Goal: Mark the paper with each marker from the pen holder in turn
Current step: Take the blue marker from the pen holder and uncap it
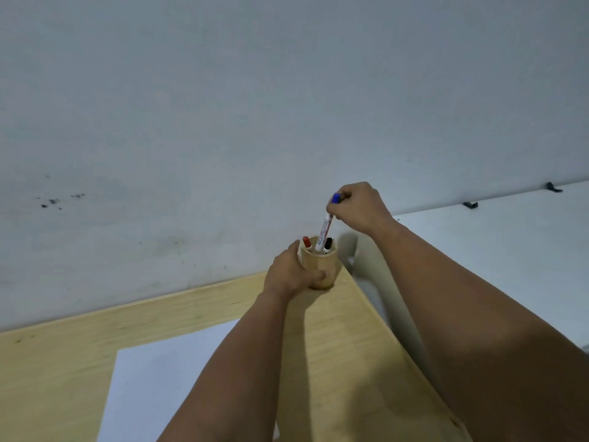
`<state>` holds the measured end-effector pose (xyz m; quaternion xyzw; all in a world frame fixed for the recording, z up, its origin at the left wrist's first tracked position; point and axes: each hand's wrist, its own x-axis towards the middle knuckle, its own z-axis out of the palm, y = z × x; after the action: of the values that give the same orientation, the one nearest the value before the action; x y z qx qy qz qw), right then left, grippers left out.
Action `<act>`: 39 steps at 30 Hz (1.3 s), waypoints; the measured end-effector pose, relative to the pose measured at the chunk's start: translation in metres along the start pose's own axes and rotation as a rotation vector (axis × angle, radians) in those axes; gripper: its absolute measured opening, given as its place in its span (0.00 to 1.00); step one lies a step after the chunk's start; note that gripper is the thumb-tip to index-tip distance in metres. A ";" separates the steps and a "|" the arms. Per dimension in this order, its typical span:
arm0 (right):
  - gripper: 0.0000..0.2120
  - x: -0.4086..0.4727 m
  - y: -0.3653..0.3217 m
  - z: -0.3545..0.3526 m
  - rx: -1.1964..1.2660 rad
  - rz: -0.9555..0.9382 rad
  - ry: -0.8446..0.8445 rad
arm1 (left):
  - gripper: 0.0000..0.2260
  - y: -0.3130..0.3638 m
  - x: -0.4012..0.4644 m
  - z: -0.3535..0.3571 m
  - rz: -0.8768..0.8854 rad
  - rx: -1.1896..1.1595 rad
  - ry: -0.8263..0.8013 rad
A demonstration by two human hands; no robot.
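Note:
A round wooden pen holder (pixel 322 266) stands at the far right corner of the wooden table (pixel 63 362). My left hand (pixel 288 274) is wrapped around its left side. My right hand (pixel 358 207) pinches the blue-capped marker (pixel 325 232) near its top; the marker's lower end is still inside the holder. A red-capped marker (pixel 306 242) and a black-capped marker (pixel 328 244) stand in the holder. A white sheet of paper (pixel 159 384) lies on the table nearer to me, partly hidden under my left forearm.
A grey-white wall (pixel 255 106) rises right behind the table. To the right, past the table edge, is a white surface (pixel 510 250) with two small dark clips (pixel 471 205).

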<state>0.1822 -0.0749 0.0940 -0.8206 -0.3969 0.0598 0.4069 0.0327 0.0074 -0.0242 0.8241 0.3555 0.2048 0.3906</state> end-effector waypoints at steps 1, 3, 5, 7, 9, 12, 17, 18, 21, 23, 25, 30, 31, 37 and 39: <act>0.09 -0.001 -0.005 -0.005 0.058 -0.002 0.038 | 0.38 0.004 -0.005 -0.008 -0.002 0.038 -0.009; 0.08 -0.006 -0.018 -0.012 0.169 -0.017 0.086 | 0.43 0.012 -0.016 -0.026 -0.016 0.105 -0.010; 0.09 -0.015 -0.032 -0.014 0.254 -0.047 0.089 | 0.42 0.018 -0.030 -0.048 -0.034 0.134 0.021; 0.09 -0.029 -0.047 -0.009 0.347 -0.072 0.038 | 0.40 0.024 -0.045 -0.072 -0.036 0.145 0.064; 0.12 -0.050 -0.062 0.002 0.421 -0.063 -0.052 | 0.35 0.025 -0.062 -0.097 -0.028 0.148 0.117; 0.13 -0.085 -0.080 0.030 0.485 0.000 -0.189 | 0.24 0.018 -0.089 -0.135 -0.014 0.147 0.214; 0.06 -0.142 -0.107 0.083 0.479 -0.023 -0.490 | 0.31 -0.009 -0.135 -0.187 -0.089 0.007 0.337; 0.05 -0.151 -0.113 0.093 0.496 -0.040 -0.534 | 0.32 -0.015 -0.145 -0.195 -0.095 0.021 0.344; 0.06 -0.170 -0.133 0.120 0.546 -0.068 -0.629 | 0.30 -0.033 -0.165 -0.219 -0.118 0.075 0.343; 0.09 -0.178 -0.143 0.134 0.546 -0.082 -0.685 | 0.28 -0.047 -0.170 -0.234 -0.133 0.020 0.351; 0.11 -0.183 -0.152 0.147 0.575 -0.089 -0.712 | 0.24 -0.059 -0.175 -0.249 -0.148 -0.042 0.356; 0.06 -0.190 -0.167 0.186 0.642 -0.169 -0.676 | 0.21 -0.079 -0.182 -0.272 -0.192 -0.134 0.378; 0.05 -0.189 -0.168 0.193 0.621 -0.193 -0.659 | 0.21 -0.084 -0.181 -0.272 -0.204 -0.146 0.381; 0.09 -0.174 -0.160 0.218 0.584 -0.153 -0.721 | 0.20 -0.113 -0.167 -0.264 -0.250 -0.227 0.370; 0.09 -0.168 -0.159 0.225 0.550 -0.163 -0.709 | 0.19 -0.123 -0.159 -0.261 -0.275 -0.289 0.362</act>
<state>-0.1218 0.0032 0.0210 -0.5769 -0.5444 0.4081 0.4519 -0.2856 0.0728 0.0284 0.6537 0.4950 0.3425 0.4586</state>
